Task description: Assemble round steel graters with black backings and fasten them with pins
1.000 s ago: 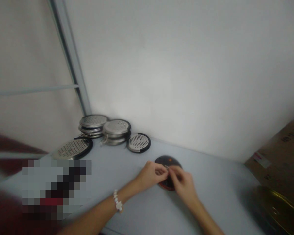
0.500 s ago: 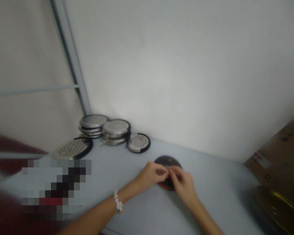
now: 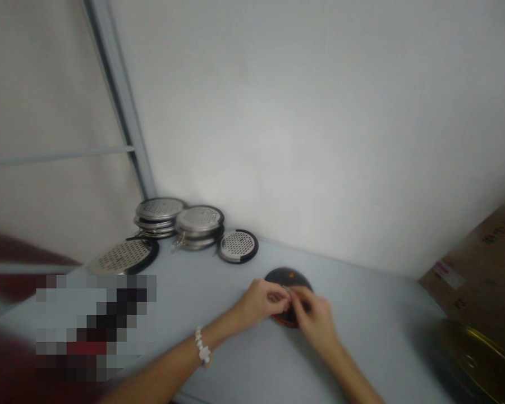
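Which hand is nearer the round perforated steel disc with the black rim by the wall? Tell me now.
Left. The left hand is below and right of that disc, apart from it; the right hand is farther right.

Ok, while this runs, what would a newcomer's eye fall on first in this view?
Probably the two hands: the left hand and right hand meet at centre over a dark round disc, fingers around a small metal piece. Behind them, stacks of perforated metal discs sit in the wall corner. A white beaded bracelet stands out on the left wrist.
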The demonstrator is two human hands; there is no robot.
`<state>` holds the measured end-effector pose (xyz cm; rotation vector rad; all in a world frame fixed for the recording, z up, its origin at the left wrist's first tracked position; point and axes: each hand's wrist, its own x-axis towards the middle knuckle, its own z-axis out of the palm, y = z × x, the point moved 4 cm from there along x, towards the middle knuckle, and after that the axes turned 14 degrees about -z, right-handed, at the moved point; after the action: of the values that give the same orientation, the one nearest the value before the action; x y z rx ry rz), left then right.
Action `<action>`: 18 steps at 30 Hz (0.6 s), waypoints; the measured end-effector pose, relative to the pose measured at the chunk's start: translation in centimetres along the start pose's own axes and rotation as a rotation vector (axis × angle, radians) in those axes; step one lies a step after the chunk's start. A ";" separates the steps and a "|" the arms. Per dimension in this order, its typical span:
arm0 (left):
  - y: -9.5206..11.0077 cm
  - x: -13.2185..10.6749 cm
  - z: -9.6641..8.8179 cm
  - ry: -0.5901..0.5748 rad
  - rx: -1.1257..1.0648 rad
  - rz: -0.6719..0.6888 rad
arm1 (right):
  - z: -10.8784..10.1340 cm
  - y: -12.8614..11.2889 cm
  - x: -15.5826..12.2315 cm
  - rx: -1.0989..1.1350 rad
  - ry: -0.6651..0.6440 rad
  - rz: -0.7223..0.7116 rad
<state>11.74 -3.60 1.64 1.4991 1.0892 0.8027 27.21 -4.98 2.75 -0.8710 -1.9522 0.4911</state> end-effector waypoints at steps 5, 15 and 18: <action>0.1 0.0 -0.1 0.055 0.066 0.033 | -0.1 -0.2 0.0 -0.002 -0.011 0.001; -0.1 0.1 -0.5 0.123 0.266 0.049 | -0.4 -0.6 0.0 -0.051 0.027 -0.017; 0.0 0.1 -0.5 0.160 0.364 0.065 | -0.5 -0.7 0.0 -0.076 0.021 -0.034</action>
<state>11.30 -3.32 1.72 1.8041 1.3657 0.8102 27.39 -5.48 3.47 -0.8851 -1.9740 0.3889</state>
